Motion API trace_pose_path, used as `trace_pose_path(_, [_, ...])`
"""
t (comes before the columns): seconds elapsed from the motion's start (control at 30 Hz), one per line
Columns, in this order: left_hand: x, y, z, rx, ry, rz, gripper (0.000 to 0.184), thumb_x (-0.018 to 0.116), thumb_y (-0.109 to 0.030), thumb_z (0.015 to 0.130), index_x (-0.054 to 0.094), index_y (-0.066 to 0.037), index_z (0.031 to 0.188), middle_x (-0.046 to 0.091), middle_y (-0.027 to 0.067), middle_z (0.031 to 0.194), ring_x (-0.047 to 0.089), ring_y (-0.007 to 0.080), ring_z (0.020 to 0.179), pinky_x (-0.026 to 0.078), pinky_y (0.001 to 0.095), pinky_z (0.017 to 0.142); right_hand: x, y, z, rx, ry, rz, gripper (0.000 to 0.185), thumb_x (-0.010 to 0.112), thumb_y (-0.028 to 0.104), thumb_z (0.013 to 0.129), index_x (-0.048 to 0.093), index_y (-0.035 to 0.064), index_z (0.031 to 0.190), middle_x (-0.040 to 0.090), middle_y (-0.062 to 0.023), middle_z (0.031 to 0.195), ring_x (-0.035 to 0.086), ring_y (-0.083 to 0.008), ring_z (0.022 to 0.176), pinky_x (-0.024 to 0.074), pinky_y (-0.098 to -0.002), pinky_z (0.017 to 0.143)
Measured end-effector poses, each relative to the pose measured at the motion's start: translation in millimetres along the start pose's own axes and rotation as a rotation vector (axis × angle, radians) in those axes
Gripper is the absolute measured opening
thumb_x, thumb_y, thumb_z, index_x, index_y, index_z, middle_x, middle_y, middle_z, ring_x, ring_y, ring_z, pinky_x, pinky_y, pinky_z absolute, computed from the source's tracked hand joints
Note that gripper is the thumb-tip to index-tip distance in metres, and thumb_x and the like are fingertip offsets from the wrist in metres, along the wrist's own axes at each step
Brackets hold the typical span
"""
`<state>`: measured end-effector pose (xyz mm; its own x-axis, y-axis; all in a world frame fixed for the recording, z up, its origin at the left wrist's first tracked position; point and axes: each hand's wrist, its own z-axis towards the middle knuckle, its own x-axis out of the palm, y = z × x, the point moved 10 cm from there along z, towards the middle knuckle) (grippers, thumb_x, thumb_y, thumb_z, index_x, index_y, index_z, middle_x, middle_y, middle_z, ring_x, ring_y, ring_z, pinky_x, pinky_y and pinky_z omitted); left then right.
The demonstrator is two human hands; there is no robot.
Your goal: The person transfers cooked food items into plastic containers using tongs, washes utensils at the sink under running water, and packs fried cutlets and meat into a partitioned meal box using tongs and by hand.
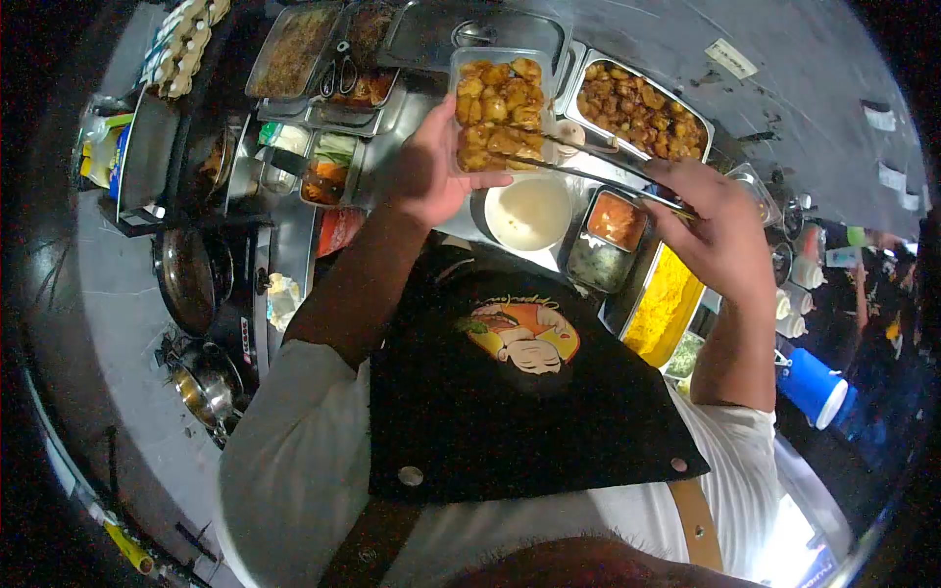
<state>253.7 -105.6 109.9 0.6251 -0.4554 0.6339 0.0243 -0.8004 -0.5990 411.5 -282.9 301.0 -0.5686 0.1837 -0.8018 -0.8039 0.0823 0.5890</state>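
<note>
Crowded steel counter space (420,94) stretches out ahead of the person, with food pans and tubs set close together on it. Held up above that surface, the left hand (426,167) grips a clear plastic container (500,57) by its left side, thumb at the wall and fingers reaching beneath. Glossy golden-brown chunks (495,98) fill the container. On the other side, the right hand (720,220) is closed around slim metal tongs (606,183), whose arms stand apart and reach into the container at the chunks; whether the tips pinch a piece, I cannot tell.

Just below the container is a round white bowl (564,216). Beyond the tongs, a rectangular steel pan (571,106) holds darker glazed pieces (642,110). Nearer the body, between the bowl and the right forearm, are a small tub of orange food (618,218) and a tray of bright yellow shreds (665,304). Left of the left hand is a tub of orange and green vegetables (328,181), with black-handled scissors (339,73) lying across trays above it. Farther out, eggs (181,49) sit in cartons at the upper left, a dark pan (191,279) stands below, and a blue jug (812,387) is at the far right.
</note>
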Motion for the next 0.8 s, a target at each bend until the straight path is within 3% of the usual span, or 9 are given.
trace_pose_path(0.2, [-16,2,1,-0.014,-0.010,0.005,0.058,0.034,-0.053,0.111,0.047,-0.015,0.154,0.064,0.0076,0.146,0.065,0.0337,0.130,0.056,0.0620,0.097,31,-14,4,0.009,0.125,-0.033,0.026,0.075,0.009,0.091,0.070,0.0014,0.115,0.070,-0.0171,0.095,0.070,-0.0353,0.084,0.0551,-0.0428,0.072])
trace_pose_path(0.27, [-26,-20,-13,0.351,0.031,0.572,0.058,0.037,-0.055,0.110,0.050,-0.016,0.152,0.065,0.0065,0.143,0.066,0.0318,0.128,0.058,0.0587,0.094,10,-44,-10,0.068,0.029,0.065,0.033,0.076,0.009,0.091,0.070,0.0017,0.122,0.072,-0.0175,0.104,0.071,-0.0318,0.093,0.0562,-0.0384,0.076])
trace_pose_path(0.33, [-42,-29,-21,0.389,-0.020,0.557,0.059,0.041,-0.057,0.109,0.052,-0.017,0.150,0.067,0.0062,0.141,0.067,0.0302,0.126,0.061,0.0551,0.092,-11,-105,-37,0.329,-0.040,-0.023,0.038,0.076,0.011,0.092,0.069,0.0040,0.129,0.072,-0.0174,0.109,0.071,-0.0324,0.100,0.0559,-0.0389,0.084])
trace_pose_path(0.4, [-72,-19,-27,0.060,-0.176,-0.003,0.059,0.045,-0.057,0.107,0.054,-0.016,0.149,0.068,0.0068,0.138,0.068,0.0288,0.124,0.063,0.0513,0.091,-21,-177,-61,0.460,-0.108,-0.207,0.041,0.077,0.014,0.093,0.067,0.0059,0.132,0.071,-0.0176,0.110,0.070,-0.0350,0.100,0.0549,-0.0425,0.089])
trace_pose_path(0.57, [-118,-39,-59,0.119,-0.040,-0.055,0.059,0.046,-0.052,0.107,0.051,-0.016,0.153,0.065,0.0078,0.141,0.067,0.0285,0.125,0.065,0.0449,0.092,36,-343,-79,0.581,0.028,-0.397,0.049,0.076,0.035,0.096,0.067,0.0139,0.139,0.064,-0.0179,0.138,0.066,-0.0397,0.124,0.0518,-0.0479,0.106])
trace_pose_path(0.6, [-126,-47,-66,0.175,-0.083,0.033,0.059,0.046,-0.052,0.107,0.050,-0.015,0.153,0.063,0.0080,0.143,0.067,0.0289,0.126,0.064,0.0454,0.092,42,-348,-76,0.579,0.004,-0.455,0.049,0.077,0.036,0.095,0.067,0.0144,0.139,0.063,-0.0180,0.138,0.066,-0.0396,0.122,0.0525,-0.0478,0.104])
trace_pose_path(0.67, [-153,-49,-75,0.127,-0.073,-0.009,0.062,0.044,-0.052,0.106,0.048,-0.014,0.154,0.061,0.0099,0.146,0.065,0.0316,0.127,0.062,0.0472,0.091,28,-283,-57,0.519,-0.137,-0.603,0.038,0.075,0.025,0.098,0.068,0.0058,0.130,0.069,-0.0195,0.117,0.069,-0.0374,0.097,0.0545,-0.0460,0.090])
trace_pose_path(0.77, [-162,-57,-99,0.090,-0.033,-0.032,0.064,0.041,-0.054,0.105,0.049,-0.014,0.154,0.061,0.0110,0.146,0.064,0.0339,0.127,0.059,0.0500,0.090,12,-224,-60,0.596,-0.408,-0.284,0.036,0.072,0.027,0.101,0.068,0.0041,0.129,0.071,-0.0159,0.113,0.069,-0.0290,0.091,0.0548,-0.0404,0.085])
trace_pose_path(0.8, [-164,-61,-109,0.090,-0.034,-0.002,0.064,0.040,-0.055,0.104,0.050,-0.014,0.153,0.062,0.0111,0.145,0.065,0.0343,0.126,0.059,0.0509,0.089,29,-187,-59,0.667,-0.355,-0.035,0.028,0.070,0.024,0.102,0.070,0.0049,0.123,0.073,-0.0087,0.106,0.066,-0.0179,0.089,0.0539,-0.0334,0.082])
